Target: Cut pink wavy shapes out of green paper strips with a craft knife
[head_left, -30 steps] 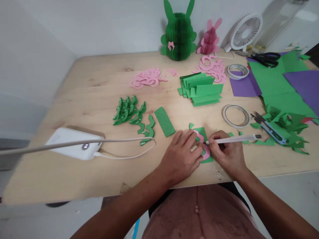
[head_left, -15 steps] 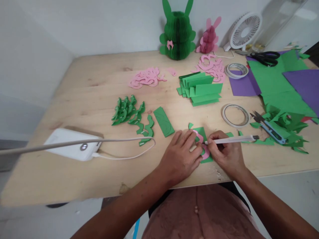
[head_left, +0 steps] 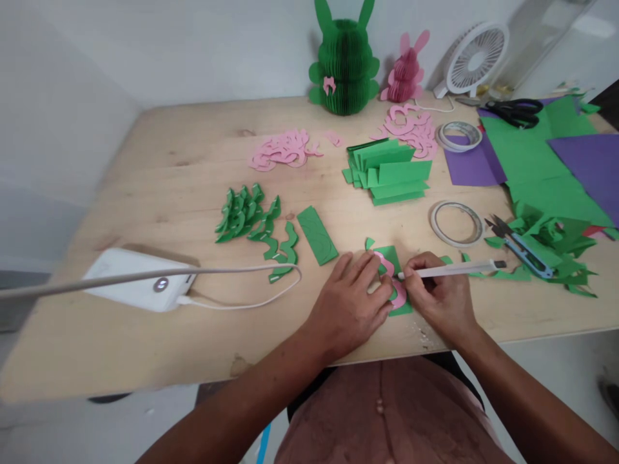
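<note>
On the wooden table point(head_left: 169, 187), the right hand point(head_left: 442, 299) pinches a white pen point(head_left: 459, 269), and just left of that grip the left hand point(head_left: 345, 306), fingers spread, rests on a pink cutout point(head_left: 399, 296) atop green paper point(head_left: 393, 256).

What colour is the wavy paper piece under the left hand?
The wavy paper piece is pink, shown in the head view.

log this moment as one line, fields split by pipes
left hand: rests on wavy pink paper shape over green paper rectangle | right hand: holds slim white pen, tip at shape's edge | nearby: blue-handled metal snips
</note>
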A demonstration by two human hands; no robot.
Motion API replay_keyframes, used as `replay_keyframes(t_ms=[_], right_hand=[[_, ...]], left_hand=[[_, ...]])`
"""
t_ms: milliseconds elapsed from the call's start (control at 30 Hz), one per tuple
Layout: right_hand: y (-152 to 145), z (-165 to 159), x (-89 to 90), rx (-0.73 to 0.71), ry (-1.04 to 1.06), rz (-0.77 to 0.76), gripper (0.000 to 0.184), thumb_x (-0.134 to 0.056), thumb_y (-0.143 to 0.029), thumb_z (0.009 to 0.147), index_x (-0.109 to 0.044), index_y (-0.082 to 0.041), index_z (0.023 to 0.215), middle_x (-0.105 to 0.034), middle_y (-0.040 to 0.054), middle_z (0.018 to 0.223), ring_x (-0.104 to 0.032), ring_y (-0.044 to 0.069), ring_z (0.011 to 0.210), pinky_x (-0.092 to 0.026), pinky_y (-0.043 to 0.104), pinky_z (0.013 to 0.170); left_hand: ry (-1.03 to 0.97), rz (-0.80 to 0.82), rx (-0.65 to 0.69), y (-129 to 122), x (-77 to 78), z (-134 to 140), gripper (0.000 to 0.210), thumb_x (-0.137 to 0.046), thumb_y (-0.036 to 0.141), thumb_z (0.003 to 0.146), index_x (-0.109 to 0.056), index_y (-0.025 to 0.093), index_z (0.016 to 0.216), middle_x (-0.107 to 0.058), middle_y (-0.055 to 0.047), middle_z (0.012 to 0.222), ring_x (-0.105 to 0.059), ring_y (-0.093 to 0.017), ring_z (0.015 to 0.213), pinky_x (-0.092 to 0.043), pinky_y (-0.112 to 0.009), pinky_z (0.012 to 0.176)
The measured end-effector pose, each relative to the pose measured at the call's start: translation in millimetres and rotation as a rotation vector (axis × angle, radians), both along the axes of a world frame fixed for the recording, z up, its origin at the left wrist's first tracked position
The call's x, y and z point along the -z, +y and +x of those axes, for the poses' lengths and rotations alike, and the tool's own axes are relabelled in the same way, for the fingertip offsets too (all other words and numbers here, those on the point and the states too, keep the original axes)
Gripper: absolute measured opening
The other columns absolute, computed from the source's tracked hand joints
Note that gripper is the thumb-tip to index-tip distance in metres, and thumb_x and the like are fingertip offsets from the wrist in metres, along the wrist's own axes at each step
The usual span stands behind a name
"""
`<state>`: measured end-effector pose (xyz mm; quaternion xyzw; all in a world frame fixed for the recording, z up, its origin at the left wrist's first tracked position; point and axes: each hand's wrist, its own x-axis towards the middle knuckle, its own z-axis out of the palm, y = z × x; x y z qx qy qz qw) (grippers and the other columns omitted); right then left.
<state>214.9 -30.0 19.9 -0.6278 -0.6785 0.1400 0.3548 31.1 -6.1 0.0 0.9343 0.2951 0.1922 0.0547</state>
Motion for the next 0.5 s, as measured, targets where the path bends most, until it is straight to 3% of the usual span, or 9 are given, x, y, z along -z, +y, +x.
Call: replay_keyframes(t_ms=[500], right_hand=[[0.2, -1.1, 1.4, -0.005, 0.021, -0.012, 0.015, -0.052, -0.023, 0.084, -0.058, -0.021, 0.070, -0.060, -0.0016, 0.059, -0.053, 0.012, 0.052, -0.041, 0.024, 0.050]], left_hand=[[-0.002, -0.005, 0.000, 0.1, 0.1, 0.0, 0.031, -0.052, 0.035, 0.095, -0.063, 0.015, 0.116, -0.057, -0.017, 0.130, -0.049, -0.033, 0.129, -0.040, -0.052, 0.106]])
